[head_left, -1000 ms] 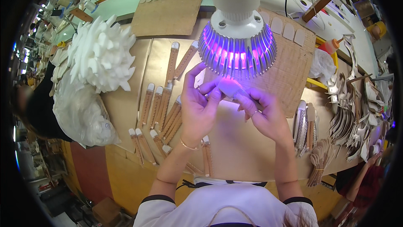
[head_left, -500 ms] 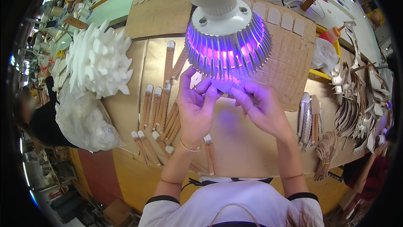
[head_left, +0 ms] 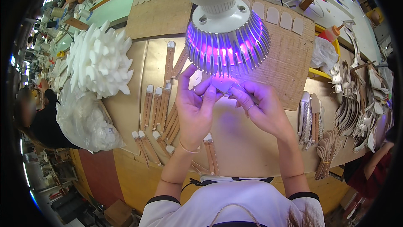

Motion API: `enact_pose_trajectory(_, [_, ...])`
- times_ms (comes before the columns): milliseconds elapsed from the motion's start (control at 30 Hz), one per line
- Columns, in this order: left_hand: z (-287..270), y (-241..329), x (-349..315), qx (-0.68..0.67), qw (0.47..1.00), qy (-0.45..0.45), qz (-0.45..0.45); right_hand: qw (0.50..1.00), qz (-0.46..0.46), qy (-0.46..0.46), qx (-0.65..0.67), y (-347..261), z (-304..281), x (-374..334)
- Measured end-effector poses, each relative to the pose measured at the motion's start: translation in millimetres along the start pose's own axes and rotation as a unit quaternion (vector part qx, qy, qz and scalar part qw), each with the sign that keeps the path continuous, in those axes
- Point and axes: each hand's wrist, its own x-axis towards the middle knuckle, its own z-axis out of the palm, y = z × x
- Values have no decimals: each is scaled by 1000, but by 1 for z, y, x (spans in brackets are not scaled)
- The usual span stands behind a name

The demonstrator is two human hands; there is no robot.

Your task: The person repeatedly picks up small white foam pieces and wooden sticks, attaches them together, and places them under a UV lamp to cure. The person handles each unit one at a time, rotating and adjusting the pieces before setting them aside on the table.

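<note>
Under a glowing purple finned lamp (head_left: 226,44), both of my hands hold a small flat piece with a rounded end (head_left: 222,85), tinted violet by the light. My left hand (head_left: 196,103) pinches its left side between thumb and fingers. On the right, my right hand (head_left: 262,105) grips a strap-like part with an edge of small marks; whether it is joined to the rounded piece I cannot tell. Brown stitched leather straps (head_left: 169,61) with pale rounded ends lie on the table left of and below my left hand.
A heap of white foam pieces (head_left: 98,57) and a clear plastic bag (head_left: 86,120) stand at the left. Boards (head_left: 281,59) carry pale rounded tabs. At the right are bundled leather strips (head_left: 327,153), hanging strips (head_left: 352,105) and a yellow crate (head_left: 321,75). Other people work at both sides.
The held piece has tilted slightly, so more of its rounded face shows beneath the lamp. Both hands keep their grip and barely shift. The person at the left has moved a little.
</note>
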Motion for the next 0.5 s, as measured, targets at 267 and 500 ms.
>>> enact_pose_trajectory(267, [-2, 3, -2, 14, 1000, -8, -13, 1000, -2, 3, -27, -2, -1, -1])
enact_pose_trajectory(500, [-3, 6, -3, 23, 999, -26, -26, 999, 4, -1, -38, -4, -2, -2])
